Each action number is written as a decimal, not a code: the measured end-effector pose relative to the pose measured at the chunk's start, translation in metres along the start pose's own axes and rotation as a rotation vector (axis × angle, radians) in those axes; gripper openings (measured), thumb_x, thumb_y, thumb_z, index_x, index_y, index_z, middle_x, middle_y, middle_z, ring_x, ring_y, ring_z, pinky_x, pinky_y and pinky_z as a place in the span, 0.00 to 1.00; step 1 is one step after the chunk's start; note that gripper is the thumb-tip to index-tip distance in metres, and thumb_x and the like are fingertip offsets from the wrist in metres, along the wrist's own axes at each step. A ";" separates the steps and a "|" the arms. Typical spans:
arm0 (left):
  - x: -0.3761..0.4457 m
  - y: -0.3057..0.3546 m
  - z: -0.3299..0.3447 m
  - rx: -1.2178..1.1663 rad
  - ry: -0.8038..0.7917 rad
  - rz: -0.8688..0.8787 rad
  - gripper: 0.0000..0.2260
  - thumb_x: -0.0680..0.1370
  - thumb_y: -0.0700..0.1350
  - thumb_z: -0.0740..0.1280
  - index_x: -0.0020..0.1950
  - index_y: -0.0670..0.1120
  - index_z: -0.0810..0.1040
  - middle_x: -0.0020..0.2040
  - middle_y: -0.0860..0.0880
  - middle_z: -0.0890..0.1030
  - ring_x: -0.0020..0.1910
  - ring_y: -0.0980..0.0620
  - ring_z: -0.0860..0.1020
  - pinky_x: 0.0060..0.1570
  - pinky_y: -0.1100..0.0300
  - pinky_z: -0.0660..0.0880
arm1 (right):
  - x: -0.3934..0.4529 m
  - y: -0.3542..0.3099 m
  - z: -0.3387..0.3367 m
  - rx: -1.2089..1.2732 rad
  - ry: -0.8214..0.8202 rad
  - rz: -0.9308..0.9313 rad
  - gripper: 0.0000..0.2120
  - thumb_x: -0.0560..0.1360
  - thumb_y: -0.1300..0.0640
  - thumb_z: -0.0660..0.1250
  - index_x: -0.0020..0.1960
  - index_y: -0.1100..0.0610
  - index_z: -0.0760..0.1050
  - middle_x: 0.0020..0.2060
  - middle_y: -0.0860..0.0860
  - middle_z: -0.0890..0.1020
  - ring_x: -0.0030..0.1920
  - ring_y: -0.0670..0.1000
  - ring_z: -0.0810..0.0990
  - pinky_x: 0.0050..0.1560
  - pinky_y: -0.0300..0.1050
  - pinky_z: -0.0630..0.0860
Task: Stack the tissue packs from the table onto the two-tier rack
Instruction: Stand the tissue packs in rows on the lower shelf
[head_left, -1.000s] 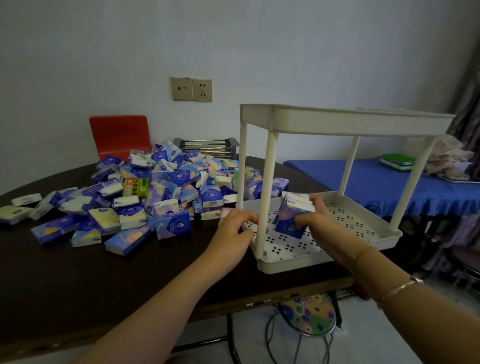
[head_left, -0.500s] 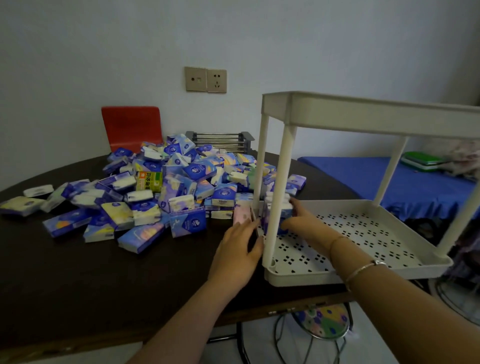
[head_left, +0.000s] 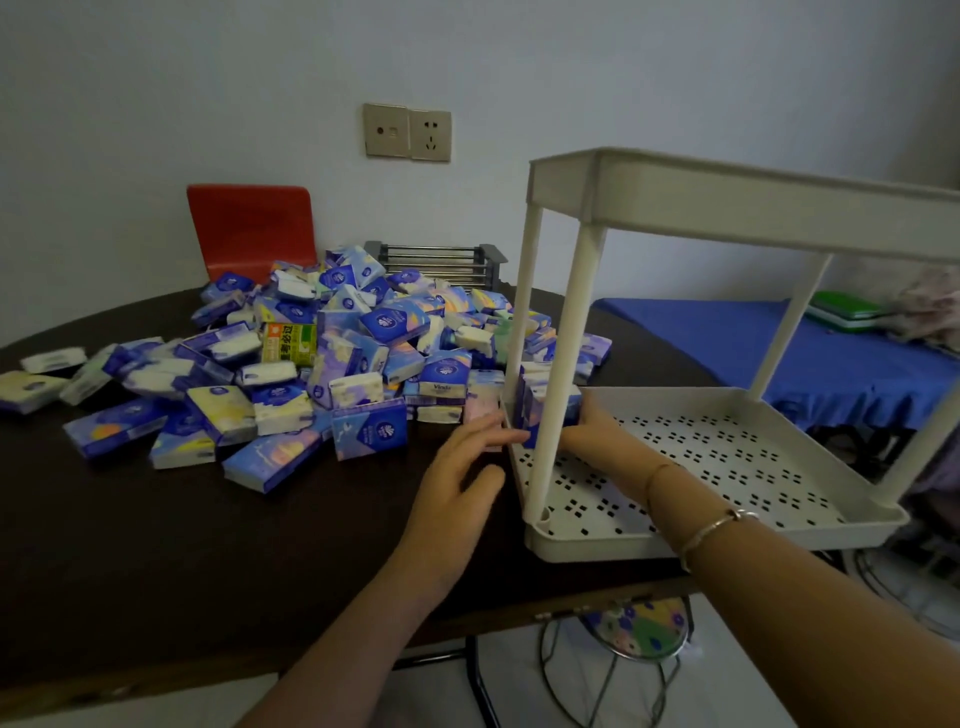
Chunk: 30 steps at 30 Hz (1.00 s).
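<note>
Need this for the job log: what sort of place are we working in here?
Most likely a room in a home, not a shop or warehouse. A dark dining-style table with a red chair behind it, a wall socket, and a blue-covered surface, possibly a bed, point that way.

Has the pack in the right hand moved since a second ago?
Yes. The pack has gone down and toward the rack's back-left corner, behind the front post, with the right hand on it.
</note>
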<state>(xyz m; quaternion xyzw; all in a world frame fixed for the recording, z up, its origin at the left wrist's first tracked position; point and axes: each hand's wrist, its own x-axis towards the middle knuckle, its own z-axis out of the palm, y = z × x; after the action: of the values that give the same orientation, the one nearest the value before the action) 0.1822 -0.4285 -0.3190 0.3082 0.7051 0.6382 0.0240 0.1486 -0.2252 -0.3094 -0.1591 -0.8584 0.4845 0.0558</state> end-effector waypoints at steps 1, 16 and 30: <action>-0.005 0.003 -0.005 -0.043 -0.045 0.028 0.17 0.78 0.38 0.62 0.56 0.59 0.79 0.63 0.62 0.76 0.66 0.66 0.68 0.64 0.68 0.64 | -0.002 -0.001 -0.001 0.005 -0.006 -0.001 0.29 0.67 0.61 0.74 0.64 0.56 0.65 0.55 0.55 0.78 0.54 0.53 0.79 0.57 0.53 0.77; 0.006 0.010 -0.005 0.591 -0.219 0.192 0.12 0.74 0.55 0.68 0.56 0.56 0.82 0.49 0.65 0.78 0.55 0.66 0.67 0.59 0.62 0.65 | 0.007 -0.002 -0.014 -0.077 -0.012 -0.007 0.42 0.72 0.53 0.72 0.75 0.58 0.49 0.67 0.56 0.70 0.65 0.55 0.70 0.61 0.46 0.68; 0.010 0.019 -0.010 0.367 -0.309 -0.046 0.15 0.77 0.40 0.66 0.54 0.62 0.78 0.58 0.63 0.74 0.61 0.67 0.68 0.61 0.65 0.63 | 0.019 0.009 -0.013 -0.274 -0.025 0.034 0.35 0.64 0.40 0.66 0.67 0.51 0.60 0.60 0.55 0.73 0.60 0.57 0.72 0.61 0.59 0.72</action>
<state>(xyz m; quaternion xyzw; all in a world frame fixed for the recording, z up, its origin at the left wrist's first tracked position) 0.1769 -0.4324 -0.2965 0.3853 0.8041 0.4438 0.0895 0.1361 -0.2040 -0.3115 -0.1736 -0.9144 0.3655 0.0145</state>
